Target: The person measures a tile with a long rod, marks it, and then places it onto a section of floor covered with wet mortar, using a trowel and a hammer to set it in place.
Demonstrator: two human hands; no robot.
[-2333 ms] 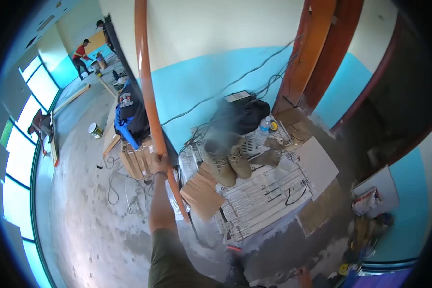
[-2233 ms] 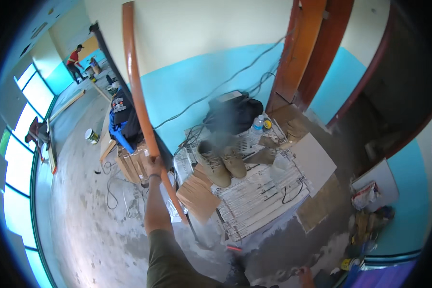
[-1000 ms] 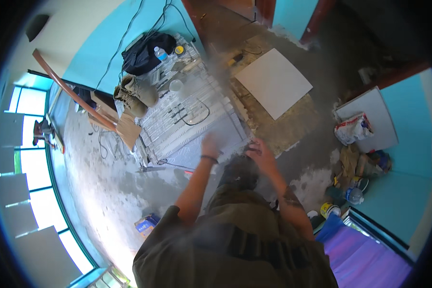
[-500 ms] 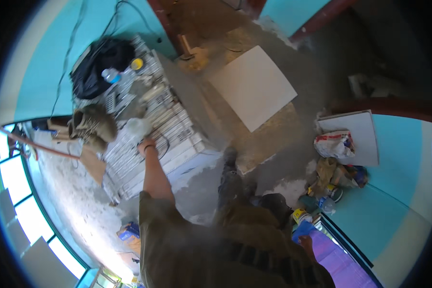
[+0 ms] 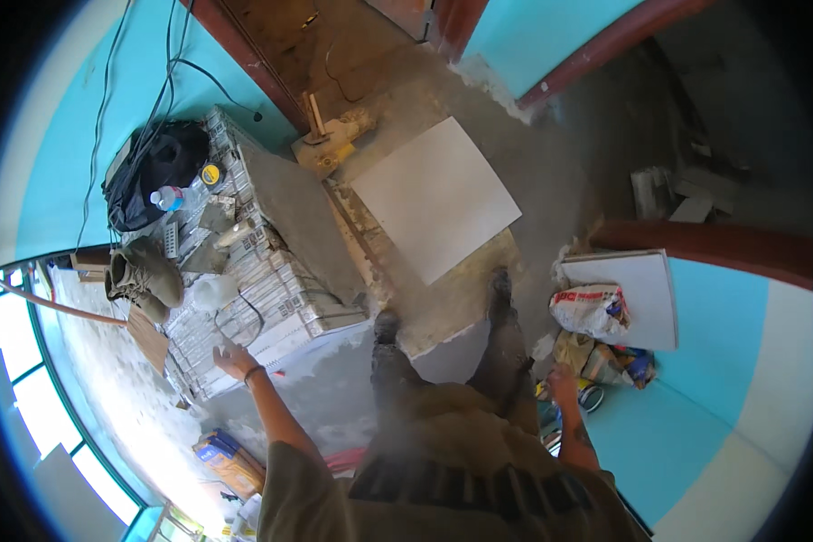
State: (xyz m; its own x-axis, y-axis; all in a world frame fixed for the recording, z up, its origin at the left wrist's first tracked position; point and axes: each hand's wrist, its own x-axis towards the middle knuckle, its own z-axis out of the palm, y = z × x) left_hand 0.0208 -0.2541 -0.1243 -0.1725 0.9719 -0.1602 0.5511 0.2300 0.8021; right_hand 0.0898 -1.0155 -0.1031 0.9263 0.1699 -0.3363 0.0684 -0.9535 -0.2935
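Note:
My left hand (image 5: 235,359) is held out over the near edge of a stack of flat boxes (image 5: 285,312), its fingers apart and nothing in them. Just beyond it on the stack sit a rounded whitish translucent thing (image 5: 214,294) and a thin dark looped cord (image 5: 260,318). My right hand (image 5: 565,388) hangs at my right side, close to bags and cans by the wall; its fingers are too small and unclear to read. In front of my feet a large pale square tile (image 5: 438,199) lies on the rough floor.
The stack also carries brown boots (image 5: 144,278), a black bag (image 5: 164,167), a plastic bottle (image 5: 166,199) and a yellow-lidded tub (image 5: 211,174). A mallet-like wooden-handled tool (image 5: 316,122) stands beyond. White panels (image 5: 646,298) and a printed sack (image 5: 590,309) lean at the right wall.
My left hand has drawn back from the whitish thing and cord, which stay on the stack. My right hand has come further into view, and my legs now stand apart before the tile.

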